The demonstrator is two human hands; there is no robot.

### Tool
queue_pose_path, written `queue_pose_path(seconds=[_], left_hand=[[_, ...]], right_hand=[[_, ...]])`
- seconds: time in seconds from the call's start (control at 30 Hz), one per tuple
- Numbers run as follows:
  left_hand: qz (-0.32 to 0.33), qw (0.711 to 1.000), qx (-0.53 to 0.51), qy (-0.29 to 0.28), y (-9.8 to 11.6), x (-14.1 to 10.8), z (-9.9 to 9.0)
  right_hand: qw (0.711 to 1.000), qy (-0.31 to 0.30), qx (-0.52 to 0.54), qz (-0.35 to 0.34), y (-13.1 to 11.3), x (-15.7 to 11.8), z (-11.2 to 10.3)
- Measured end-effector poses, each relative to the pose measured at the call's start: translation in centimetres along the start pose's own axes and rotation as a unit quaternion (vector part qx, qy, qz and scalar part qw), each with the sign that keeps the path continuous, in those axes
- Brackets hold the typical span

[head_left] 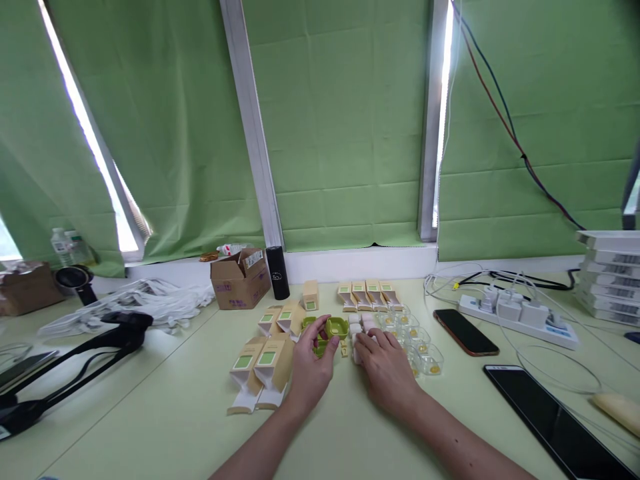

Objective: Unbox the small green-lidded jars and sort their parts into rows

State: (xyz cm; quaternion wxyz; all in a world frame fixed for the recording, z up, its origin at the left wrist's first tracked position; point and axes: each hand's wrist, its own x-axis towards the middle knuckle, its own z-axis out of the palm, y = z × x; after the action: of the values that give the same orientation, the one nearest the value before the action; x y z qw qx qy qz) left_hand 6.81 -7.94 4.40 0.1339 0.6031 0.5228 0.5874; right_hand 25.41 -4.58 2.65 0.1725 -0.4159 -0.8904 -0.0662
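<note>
My left hand (313, 360) is closed on a small green square case (337, 327), which is tilted so its hollow inside shows. Other green cases (320, 348) lie partly hidden behind the fingers. My right hand (384, 365) rests with bent fingers over small white blocks (355, 323), its fingertips closed on one that they mostly cover. Between the two hands lie tiny yellow pieces (344, 349). Several clear plastic cups (419, 337) with a yellow spot in each stand right of my right hand.
Open tan cartons (274, 357) with green labels lie left of my hands, with more cartons (373, 295) behind. A cardboard box (241, 280) and black cylinder (277, 273) stand farther back. To the right are a phone (466, 331), tablet (555, 417), power strip (520, 313) and loose cables.
</note>
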Motion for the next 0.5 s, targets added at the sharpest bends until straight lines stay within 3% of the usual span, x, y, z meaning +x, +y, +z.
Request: queue_pose_path(seconds=[0.5], left_hand=[[0.003, 1.000, 0.003, 0.006, 0.65, -0.06, -0.20]], right_hand=[[0.996, 0.087, -0.003, -0.009, 0.48, 0.02, 0.85]])
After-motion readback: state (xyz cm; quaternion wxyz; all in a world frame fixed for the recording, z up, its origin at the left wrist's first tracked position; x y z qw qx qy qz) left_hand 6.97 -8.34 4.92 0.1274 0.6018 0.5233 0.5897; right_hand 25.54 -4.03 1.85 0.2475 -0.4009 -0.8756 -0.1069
